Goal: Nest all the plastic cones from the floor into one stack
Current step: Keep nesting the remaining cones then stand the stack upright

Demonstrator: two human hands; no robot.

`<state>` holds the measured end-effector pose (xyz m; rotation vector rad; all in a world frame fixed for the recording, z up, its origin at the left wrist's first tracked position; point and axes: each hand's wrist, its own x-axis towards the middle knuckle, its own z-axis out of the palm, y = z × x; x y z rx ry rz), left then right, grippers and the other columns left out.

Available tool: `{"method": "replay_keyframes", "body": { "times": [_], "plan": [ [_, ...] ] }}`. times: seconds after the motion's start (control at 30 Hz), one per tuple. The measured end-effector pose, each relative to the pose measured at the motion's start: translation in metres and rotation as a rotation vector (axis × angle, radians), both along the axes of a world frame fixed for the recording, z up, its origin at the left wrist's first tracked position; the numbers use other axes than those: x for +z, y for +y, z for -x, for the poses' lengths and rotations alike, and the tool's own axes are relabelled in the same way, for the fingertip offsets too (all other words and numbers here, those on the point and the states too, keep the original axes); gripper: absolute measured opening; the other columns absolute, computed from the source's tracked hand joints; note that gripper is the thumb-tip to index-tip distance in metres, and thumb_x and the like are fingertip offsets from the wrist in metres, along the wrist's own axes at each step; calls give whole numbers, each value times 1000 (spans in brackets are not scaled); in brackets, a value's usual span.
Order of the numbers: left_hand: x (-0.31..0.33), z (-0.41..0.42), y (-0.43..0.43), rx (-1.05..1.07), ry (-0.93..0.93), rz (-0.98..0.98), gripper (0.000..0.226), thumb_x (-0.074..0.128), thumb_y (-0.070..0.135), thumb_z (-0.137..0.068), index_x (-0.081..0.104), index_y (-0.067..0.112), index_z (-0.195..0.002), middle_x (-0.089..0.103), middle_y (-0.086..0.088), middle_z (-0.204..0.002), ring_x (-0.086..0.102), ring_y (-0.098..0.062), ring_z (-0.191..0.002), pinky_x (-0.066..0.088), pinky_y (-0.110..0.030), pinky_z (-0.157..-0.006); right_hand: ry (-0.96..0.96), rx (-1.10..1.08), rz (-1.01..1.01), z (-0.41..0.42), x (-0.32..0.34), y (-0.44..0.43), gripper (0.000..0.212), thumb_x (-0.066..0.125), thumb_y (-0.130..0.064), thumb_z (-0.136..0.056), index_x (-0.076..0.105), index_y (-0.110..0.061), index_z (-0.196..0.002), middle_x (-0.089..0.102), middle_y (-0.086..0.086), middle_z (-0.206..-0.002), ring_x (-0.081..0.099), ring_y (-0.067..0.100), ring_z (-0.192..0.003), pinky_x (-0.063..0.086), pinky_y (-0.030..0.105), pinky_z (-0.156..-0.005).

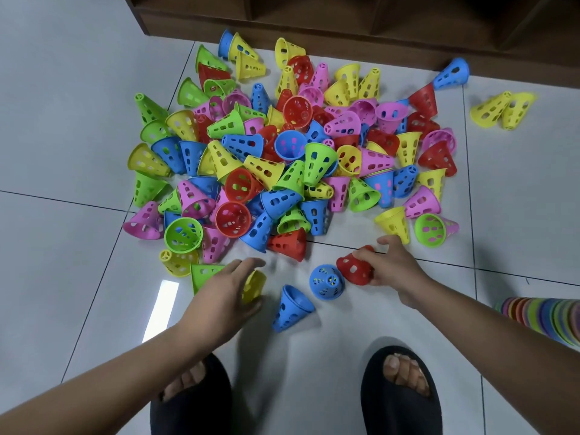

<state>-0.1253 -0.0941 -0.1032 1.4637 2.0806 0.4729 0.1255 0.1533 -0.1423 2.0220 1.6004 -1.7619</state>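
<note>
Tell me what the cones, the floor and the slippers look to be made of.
Cones: moulded plastic, bright and slightly glossy, with thin walls and cut-out slots.
Floor: glazed tile, likely ceramic; it mirrors a light and shows dark grout lines.
Slippers: matt black, thick and soft-edged, probably foam or rubber, though the look leaves that open.

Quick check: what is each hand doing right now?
Left hand: over a yellow cone, blurred; grip cannot be told.
Right hand: closed on a red cone.
</note>
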Motion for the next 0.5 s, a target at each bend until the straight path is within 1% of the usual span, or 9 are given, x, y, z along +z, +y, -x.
{"method": "replay_keyframes", "body": {
  "times": [0.03, 0.1, 0.17, 0.23, 0.33, 0.37, 0.43, 0.47, 0.5],
  "plan": [
    [8, -3, 9, 5, -29, -58, 63, 86, 33, -86, 54, 34, -140, 63, 13, -125, 67, -14, -104, 57, -34, -83, 12, -20, 24, 1, 0, -1, 72, 86, -38, -82, 42, -28, -139, 56, 8, -136, 70, 28, -108, 67, 42, -76],
    [23, -13, 28, 14, -91, -160, 60, 86, 35, -89, 55, 35, -140, 61, 23, -125, 62, 1, -107, 53, -21, -87, 35, -56, 73, 3, 0, -3, 69, 84, -28, -85, 42, -26, -139, 54, 9, -135, 68, 26, -109, 65, 37, -70],
    [35, -26, 45, 32, -173, -232, 61, 87, 33, -90, 56, 35, -141, 59, 28, -127, 59, 8, -113, 47, -11, -94, 59, -68, 98, 6, 1, -5, 66, 82, -22, -87, 42, -23, -140, 55, 11, -134, 68, 23, -103, 61, 33, -66],
    [42, -40, 59, 19, -255, -280, 58, 87, 27, -89, 58, 31, -140, 63, 23, -131, 61, 3, -119, 48, -15, -99, 83, -81, 108, 7, 4, -7, 65, 79, -19, -86, 43, -23, -139, 60, 13, -128, 68, 24, -92, 58, 33, -66],
    [40, -57, 71, -73, -277, -321, 51, 86, 22, -91, 61, 25, -135, 63, 15, -130, 61, -2, -120, 47, -16, -101, 65, -73, 71, 5, 3, -10, 66, 78, -24, -81, 45, -24, -138, 69, 14, -112, 64, 25, -72, 57, 39, -69],
    [36, -61, 74, -104, -272, -321, 50, 85, 22, -91, 61, 25, -134, 63, 15, -130, 60, -1, -120, 45, -14, -100, 48, -54, 46, 4, 4, -11, 67, 77, -29, -77, 47, -25, -136, 71, 13, -110, 65, 26, -70, 58, 42, -73],
    [27, -67, 78, -153, -275, -302, 49, 84, 21, -92, 59, 27, -134, 62, 14, -128, 59, 0, -118, 42, -10, -99, 41, -28, 18, 3, 5, -13, 65, 79, -36, -71, 53, -26, -131, 73, 11, -110, 68, 27, -76, 59, 45, -80],
    [21, -69, 79, -181, -276, -290, 49, 84, 19, -92, 59, 27, -134, 62, 14, -127, 59, -2, -116, 43, -11, -98, 55, -20, 14, 2, 4, -13, 58, 81, -36, -74, 58, -25, -126, 73, 11, -112, 69, 26, -81, 58, 44, -80],
    [14, -72, 80, -213, -267, -281, 50, 84, 17, -91, 59, 27, -133, 62, 12, -125, 60, -5, -114, 46, -14, -96, 76, -3, 12, 1, 4, -13, 44, 81, -33, -81, 63, -22, -121, 74, 10, -113, 69, 24, -84, 56, 40, -77]
  ]
}}
